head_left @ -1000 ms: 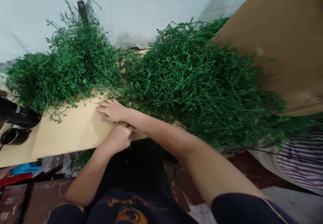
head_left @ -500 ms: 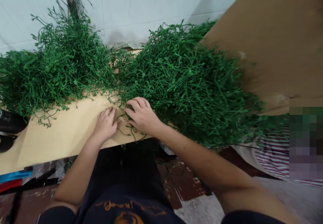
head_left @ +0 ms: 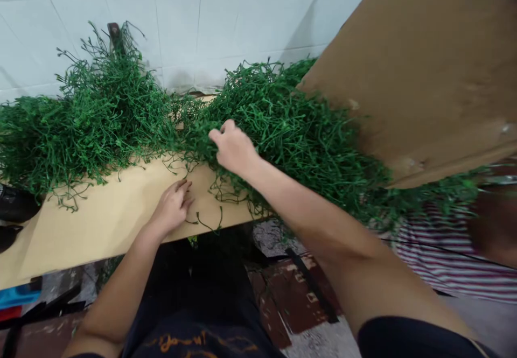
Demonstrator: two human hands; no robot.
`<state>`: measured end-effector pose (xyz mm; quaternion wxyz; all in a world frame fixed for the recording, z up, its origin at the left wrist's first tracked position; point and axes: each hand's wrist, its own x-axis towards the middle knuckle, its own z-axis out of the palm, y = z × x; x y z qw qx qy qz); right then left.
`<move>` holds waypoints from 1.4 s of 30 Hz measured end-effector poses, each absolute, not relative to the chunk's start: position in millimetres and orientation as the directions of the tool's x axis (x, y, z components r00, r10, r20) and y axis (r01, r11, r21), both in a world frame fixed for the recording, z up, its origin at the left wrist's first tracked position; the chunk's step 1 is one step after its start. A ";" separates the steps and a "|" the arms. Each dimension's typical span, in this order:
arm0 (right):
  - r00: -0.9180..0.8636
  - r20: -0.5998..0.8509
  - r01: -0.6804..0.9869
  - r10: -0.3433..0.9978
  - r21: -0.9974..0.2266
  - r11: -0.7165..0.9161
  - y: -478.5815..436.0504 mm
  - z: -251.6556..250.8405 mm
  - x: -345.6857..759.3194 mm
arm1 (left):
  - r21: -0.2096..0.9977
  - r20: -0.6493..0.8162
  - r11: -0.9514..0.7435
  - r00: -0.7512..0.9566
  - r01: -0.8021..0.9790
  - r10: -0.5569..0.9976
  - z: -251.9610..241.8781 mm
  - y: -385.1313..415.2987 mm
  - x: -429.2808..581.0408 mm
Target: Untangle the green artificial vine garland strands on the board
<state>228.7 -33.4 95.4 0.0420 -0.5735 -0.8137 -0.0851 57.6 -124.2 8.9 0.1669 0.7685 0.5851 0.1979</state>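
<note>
A wide heap of thin green stems with small forked tips, like artificial plant sprigs (head_left: 283, 126), lies along the back of a pale board (head_left: 100, 212). My right hand (head_left: 236, 151) is over the near left side of this heap, fingers bent inward. Whatever lies between its fingertips is hidden. My left hand (head_left: 173, 207) rests on the board near its front edge, fingers slightly apart and nothing visible in them. A few loose stems (head_left: 210, 223) lie on the board to its right.
Another pile of green stems (head_left: 100, 116) stands at left against the tiled wall (head_left: 177, 19). A large cardboard sheet (head_left: 424, 78) leans over the right side. A black object (head_left: 16, 203) sits at the left edge. A person in a striped shirt (head_left: 436, 250) is at lower right.
My right hand has moved up and away from the board onto the green heap. My left hand stays on the board. The view has tilted up and shifted right a little.
</note>
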 end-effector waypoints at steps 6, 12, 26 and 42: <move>-0.155 0.369 0.988 0.917 0.050 0.146 -19.6 178.1 266.9 | 0.460 0.073 -0.221 0.211 0.860 0.975 9.0 -121.8 51.0; -0.064 0.497 0.997 0.866 0.060 0.039 4.9 193.8 299.2 | 0.418 0.032 -0.218 0.225 0.882 0.974 9.1 -121.9 50.6; -0.054 0.250 0.997 0.967 0.075 0.036 33.4 165.6 318.8 | 0.313 0.105 -0.263 0.242 0.912 0.965 2.4 -122.3 55.5; -0.166 0.098 0.964 0.981 0.225 0.141 77.5 164.8 320.6 | 0.281 0.116 -0.280 0.257 0.918 0.959 -1.2 -123.7 53.4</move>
